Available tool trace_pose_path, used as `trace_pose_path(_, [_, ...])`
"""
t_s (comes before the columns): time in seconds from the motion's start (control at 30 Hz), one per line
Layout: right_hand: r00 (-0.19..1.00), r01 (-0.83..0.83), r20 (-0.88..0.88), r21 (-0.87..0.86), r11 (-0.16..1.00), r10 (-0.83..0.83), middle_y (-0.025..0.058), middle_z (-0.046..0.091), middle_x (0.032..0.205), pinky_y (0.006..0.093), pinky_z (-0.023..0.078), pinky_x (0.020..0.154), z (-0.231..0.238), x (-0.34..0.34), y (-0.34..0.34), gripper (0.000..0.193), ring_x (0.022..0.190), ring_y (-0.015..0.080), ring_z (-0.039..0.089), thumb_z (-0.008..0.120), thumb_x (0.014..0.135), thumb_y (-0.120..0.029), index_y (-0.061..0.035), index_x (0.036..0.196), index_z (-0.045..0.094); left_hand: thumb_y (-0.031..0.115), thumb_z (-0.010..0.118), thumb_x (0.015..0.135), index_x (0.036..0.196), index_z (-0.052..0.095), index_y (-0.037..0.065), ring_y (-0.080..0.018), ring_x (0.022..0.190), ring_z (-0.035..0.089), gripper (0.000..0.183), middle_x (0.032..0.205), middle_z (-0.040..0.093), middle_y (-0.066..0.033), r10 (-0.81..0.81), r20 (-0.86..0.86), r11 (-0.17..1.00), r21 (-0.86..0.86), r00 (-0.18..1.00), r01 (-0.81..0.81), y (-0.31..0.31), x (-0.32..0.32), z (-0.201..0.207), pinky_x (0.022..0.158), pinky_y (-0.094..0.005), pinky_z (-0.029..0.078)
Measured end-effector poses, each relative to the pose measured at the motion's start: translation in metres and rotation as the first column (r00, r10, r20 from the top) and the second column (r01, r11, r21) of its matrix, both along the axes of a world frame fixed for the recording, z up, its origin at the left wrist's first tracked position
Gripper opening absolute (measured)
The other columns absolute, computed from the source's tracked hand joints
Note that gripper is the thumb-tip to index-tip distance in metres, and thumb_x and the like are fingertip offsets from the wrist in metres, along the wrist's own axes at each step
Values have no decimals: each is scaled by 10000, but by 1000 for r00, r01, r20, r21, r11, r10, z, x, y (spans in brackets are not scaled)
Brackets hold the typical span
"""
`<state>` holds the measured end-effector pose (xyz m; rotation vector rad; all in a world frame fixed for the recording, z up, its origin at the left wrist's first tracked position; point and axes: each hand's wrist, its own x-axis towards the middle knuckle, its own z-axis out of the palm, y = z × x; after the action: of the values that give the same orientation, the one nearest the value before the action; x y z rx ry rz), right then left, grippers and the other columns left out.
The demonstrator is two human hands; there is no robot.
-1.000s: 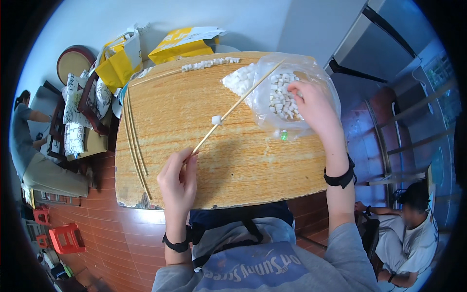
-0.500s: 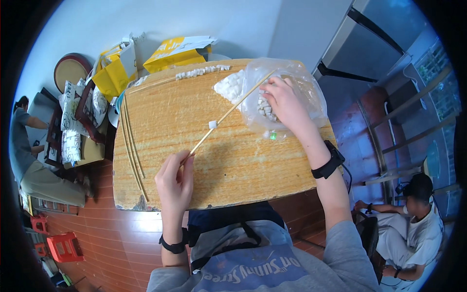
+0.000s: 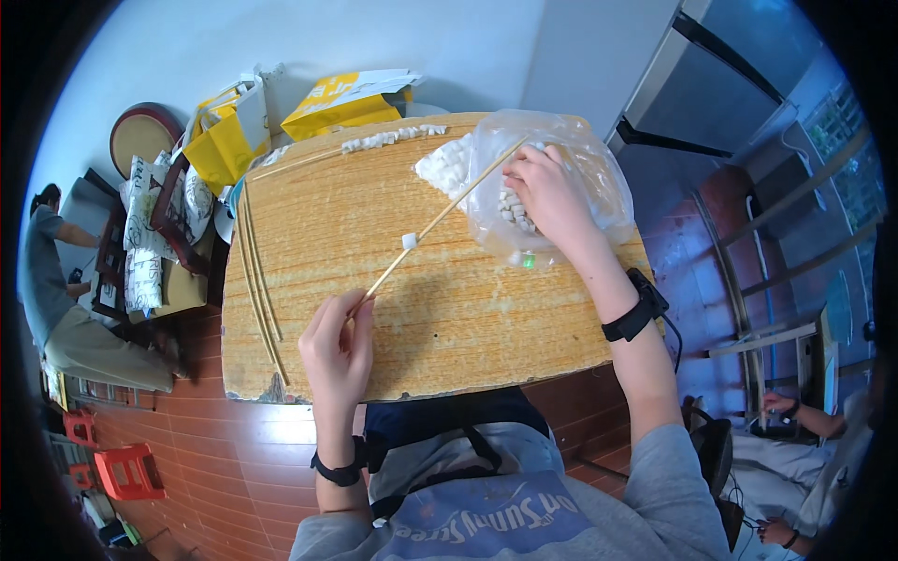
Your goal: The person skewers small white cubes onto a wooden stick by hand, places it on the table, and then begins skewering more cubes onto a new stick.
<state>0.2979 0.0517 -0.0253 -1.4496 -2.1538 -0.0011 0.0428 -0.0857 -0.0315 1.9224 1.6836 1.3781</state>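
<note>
My left hand [image 3: 339, 348] pinches the lower end of a thin wooden stick [image 3: 440, 219], which slants up to the right across the table. A small white cube [image 3: 409, 241] sits along the stick's middle; whether it is pierced cannot be told. My right hand [image 3: 554, 194] is over a clear plastic bag [image 3: 599, 178] near the stick's upper end. Its fingers are curled together, and what they hold, if anything, is hidden. Small whitish pieces [image 3: 513, 208] show in the bag beneath that hand. A heap of white cubes [image 3: 443, 166] lies beside the bag.
The wooden table [image 3: 346, 215] bears several loose sticks [image 3: 253, 280] at its left and a row of white pieces [image 3: 383, 139] at the far edge. Yellow bags [image 3: 341, 101] stand behind. A person [image 3: 70, 290] is at far left; another person's arm [image 3: 809, 418] shows at right.
Both my hands and the stick have barely moved. At the right, the seated person has shifted outward, the head no longer showing. The view has moved slightly.
</note>
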Motion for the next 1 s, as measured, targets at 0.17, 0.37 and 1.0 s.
trace_pose_path(0.17, [998, -12, -60, 15, 1000, 13, 63, 584, 922, 359, 459, 792, 1, -2, 2, 130, 935, 253, 509, 588, 815, -116, -16, 877, 644, -8, 607, 803, 852, 604, -12, -87, 438, 369, 49, 634, 522, -61, 3, -1, 1000, 6, 1000, -3, 0, 0, -1, 410, -233, 273])
trace_pose_path(0.37, [822, -180, -569, -225, 958, 21, 58, 634, 892, 297, 452, 667, 13, 8, 2, 119, 710, 186, 550, 587, 819, -73, 2, 898, 635, -8, 608, 799, 842, 599, -14, -86, 438, 363, 44, 637, 524, -59, 24, 1, 1000, 0, 1000, -24, 0, -2, -1, 409, -231, 268])
trace_pose_path(1.0, [118, -667, -982, -188, 721, -147, 34, 556, 853, 170, 306, 496, 43, 16, -12, 262, 595, 40, 416, 542, 894, -161, 25, 1076, 574, -15, 620, 778, 869, 626, -9, -103, 433, 331, 92, 572, 434, -57, -14, -19, 1000, 6, 1000, 14, -2, -4, -1, 409, -256, 250])
